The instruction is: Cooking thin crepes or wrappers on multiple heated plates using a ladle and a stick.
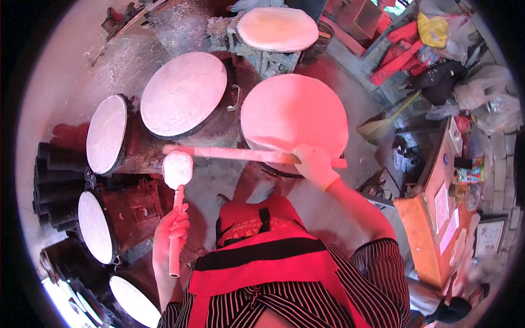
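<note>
My left hand (pixel 174 225) is closed around the handle of a ladle (pixel 178 170), whose round bowl is coated in white batter. A long flat wooden stick (pixel 235 154) lies level across the view, gripped near its right end by my right hand (pixel 313 165), which appears to wear a pale glove. The stick's far left tip is just above the ladle bowl; whether they touch I cannot tell. Right beyond the stick is a round griddle (pixel 295 112) with a smooth pale layer on it, partly overlapped by my right hand.
More round white-topped griddles on drum stoves curve around the left: a large one (pixel 185 94), a narrower one (pixel 106 134), and others lower down (pixel 94 227). At the back stands a yellowish-topped round one (pixel 278 28). On the right are an orange-sided table (pixel 418 235) and a broom (pixel 377 129).
</note>
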{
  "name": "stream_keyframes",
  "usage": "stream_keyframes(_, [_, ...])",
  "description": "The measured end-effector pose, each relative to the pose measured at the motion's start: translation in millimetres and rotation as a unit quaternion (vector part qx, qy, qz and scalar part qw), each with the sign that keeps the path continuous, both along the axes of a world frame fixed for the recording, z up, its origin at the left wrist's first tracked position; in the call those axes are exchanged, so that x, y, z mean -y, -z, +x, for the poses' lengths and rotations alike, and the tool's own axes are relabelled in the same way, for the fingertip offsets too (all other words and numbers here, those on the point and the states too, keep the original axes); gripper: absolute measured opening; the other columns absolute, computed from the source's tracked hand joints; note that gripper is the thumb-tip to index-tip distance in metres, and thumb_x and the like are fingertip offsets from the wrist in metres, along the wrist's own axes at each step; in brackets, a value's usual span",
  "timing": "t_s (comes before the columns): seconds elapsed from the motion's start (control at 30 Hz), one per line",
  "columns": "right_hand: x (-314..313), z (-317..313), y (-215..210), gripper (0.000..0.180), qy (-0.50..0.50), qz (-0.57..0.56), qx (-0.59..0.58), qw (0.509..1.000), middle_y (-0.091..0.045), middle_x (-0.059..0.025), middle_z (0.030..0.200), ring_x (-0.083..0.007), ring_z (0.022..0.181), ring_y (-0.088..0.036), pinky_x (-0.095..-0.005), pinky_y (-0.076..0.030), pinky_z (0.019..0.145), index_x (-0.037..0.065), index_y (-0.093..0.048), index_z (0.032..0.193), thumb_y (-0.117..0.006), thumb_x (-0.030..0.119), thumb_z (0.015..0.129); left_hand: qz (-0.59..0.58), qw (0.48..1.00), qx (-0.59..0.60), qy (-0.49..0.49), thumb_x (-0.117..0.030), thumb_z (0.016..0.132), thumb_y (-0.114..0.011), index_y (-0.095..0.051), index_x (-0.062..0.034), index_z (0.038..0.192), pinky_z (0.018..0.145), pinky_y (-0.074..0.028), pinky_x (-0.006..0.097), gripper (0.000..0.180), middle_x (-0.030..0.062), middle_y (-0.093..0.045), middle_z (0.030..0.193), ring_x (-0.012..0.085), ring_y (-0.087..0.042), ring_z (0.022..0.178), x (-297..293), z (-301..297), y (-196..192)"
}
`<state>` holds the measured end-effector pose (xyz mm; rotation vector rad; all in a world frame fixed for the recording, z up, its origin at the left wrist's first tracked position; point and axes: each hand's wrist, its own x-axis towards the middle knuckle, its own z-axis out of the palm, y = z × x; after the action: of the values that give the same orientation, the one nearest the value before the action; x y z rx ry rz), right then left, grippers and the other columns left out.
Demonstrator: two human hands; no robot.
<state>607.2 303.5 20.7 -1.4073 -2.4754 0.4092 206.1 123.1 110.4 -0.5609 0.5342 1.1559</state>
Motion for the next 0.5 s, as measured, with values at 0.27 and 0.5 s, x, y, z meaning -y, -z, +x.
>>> stream_keyframes(0.27, [-182,-5,-179,0.04,-0.016,0.096,0.041,0.994,-0.067,-0.021,0.09,-0.0402,0.084,-0.065,-0.047,-0.05,0.075,0.001,-0.069,0.089,-0.062,0.04,0.084,0.015,0.998,-0.068,-0.007,-0.009,0.102,-0.046,-0.045,0.0042,0.121,0.038,-0.031,0.018,0.023,0.0034,-0.043,0.078,0.0067,-0.039,0.055,-17,27,-12])
stream_keyframes(0.5, [-375,28,-288,0.026,0.154,-0.033,-0.286,0.945,-0.042,0.0092,0.054,-0.0044,0.037,-0.03,-0.0249,-0.017,0.036,0.012,-0.062,0.075,-0.073,0.034,0.085,0.025,0.988,-0.15,0.015,-0.011,0.101,-0.05,-0.047,0.002,0.12,0.037,-0.029,0.017,0.023,0.0019,-0.043,0.077,0.0048,-0.037,0.054,-78,10,-12])
